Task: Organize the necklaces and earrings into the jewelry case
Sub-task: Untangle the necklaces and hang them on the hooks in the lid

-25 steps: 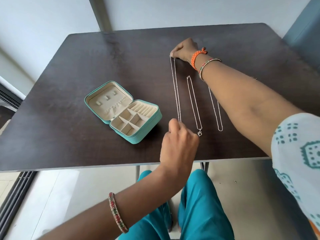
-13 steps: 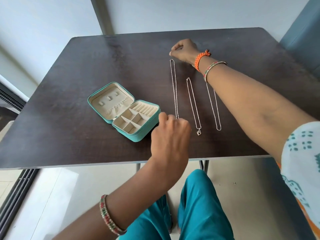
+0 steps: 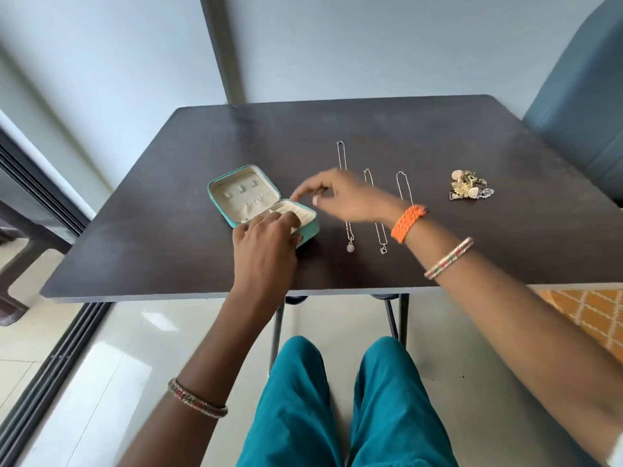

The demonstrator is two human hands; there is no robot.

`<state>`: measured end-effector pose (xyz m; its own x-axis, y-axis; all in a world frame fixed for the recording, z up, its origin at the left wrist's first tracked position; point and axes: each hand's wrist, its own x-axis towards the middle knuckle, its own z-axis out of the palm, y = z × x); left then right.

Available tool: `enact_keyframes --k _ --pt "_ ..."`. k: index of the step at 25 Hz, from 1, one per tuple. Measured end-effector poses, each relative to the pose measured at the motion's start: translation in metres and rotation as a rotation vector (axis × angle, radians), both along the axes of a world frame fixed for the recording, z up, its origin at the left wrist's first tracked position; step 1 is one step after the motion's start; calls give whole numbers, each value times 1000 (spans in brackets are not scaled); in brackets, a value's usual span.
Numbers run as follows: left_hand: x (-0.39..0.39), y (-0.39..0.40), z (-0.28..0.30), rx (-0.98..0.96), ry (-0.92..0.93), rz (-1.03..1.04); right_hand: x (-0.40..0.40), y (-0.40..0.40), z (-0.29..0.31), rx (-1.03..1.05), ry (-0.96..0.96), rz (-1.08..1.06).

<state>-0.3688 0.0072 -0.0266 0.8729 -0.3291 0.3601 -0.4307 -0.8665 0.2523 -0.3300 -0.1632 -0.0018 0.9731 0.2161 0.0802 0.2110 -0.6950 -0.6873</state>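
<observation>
Farthest left on the dark tabletop (image 3: 151, 210) sits the teal jewelry case (image 3: 259, 200), lid laid open with its cream lining up and the divided tray nearest the person. The left hand (image 3: 266, 251) rests on the tray's near edge, fingers curled over the compartments; it seems to steady the case, and nothing is visible in its grip. Just right of the case, the right hand (image 3: 340, 197) hovers blurred above the tabletop, fingers loosely spread and apparently empty, though the blur leaves that uncertain. Beneath and beyond it lie three necklaces in parallel lines: the first necklace (image 3: 350, 246) with a round pendant, the middle necklace (image 3: 383, 248) with a small heart-like pendant, and the third necklace (image 3: 403, 183), partly hidden by the wrist. Well apart to the right is the heap of earrings (image 3: 470, 188), all still outside the case. The risk, as I judge it, is the forearm sweeping low across the fine chains and dragging them into a tangle, or the left hand's weight tipping or sliding the light case.
</observation>
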Motion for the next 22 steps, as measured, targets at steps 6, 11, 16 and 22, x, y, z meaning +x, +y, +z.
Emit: enact_keyframes --k 6,11,16,22 --pt "20 27 -33 -307 11 -144 -40 33 -50 -327 -333 -313" --pt "32 30 -45 -553 39 -118 -42 45 -66 -351 -540 -402" --pt "37 34 -44 -637 97 -58 -45 47 -66 -359 -605 -363" --pt "29 35 -43 -652 127 -105 -49 47 -67 -375 -584 -345"
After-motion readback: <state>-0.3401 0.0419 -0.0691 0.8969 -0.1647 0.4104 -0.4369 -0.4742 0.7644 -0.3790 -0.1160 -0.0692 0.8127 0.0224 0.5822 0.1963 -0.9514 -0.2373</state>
